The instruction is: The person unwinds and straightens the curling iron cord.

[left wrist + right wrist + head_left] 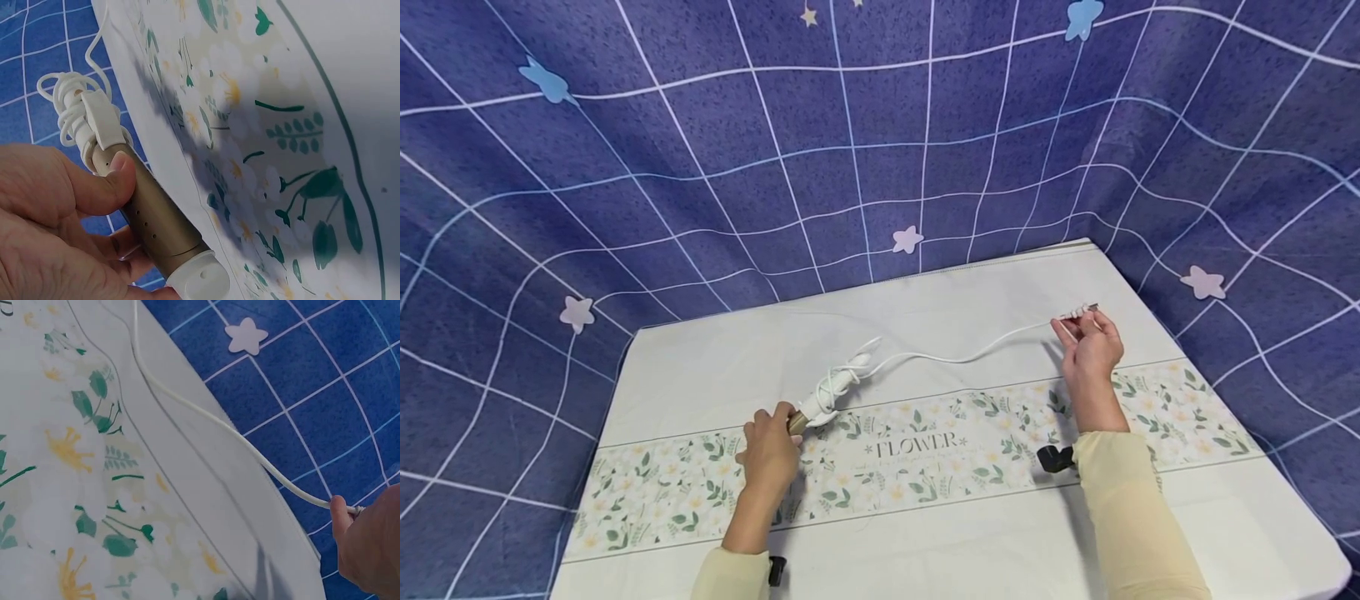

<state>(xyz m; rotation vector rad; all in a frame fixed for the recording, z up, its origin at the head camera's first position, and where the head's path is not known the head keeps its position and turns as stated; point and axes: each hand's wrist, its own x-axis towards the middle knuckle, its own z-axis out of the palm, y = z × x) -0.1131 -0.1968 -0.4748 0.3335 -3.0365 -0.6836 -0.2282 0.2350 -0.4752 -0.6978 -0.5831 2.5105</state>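
Note:
My left hand (769, 450) grips a curling iron by its gold-brown barrel (153, 209), the thumb lying along it. The barrel has small holes and a white end cap (201, 275). White cord (829, 392) is wound in loops about the iron's white handle (103, 119). From there a loose stretch of cord (955, 360) runs to the right across the table. At the table's far right, my right hand (1093, 354) pinches the cord's bunched end (1077, 312) between thumb and fingers. In the right wrist view most of that end is hidden behind the hand.
A white table (880, 558) with a floral band lettered FLOWER (917, 446) lies under both hands. Blue grid-patterned cloth (880, 150) with stars hangs behind it and at both sides. Small black devices sit at the left wrist (777, 571) and right wrist (1055, 458).

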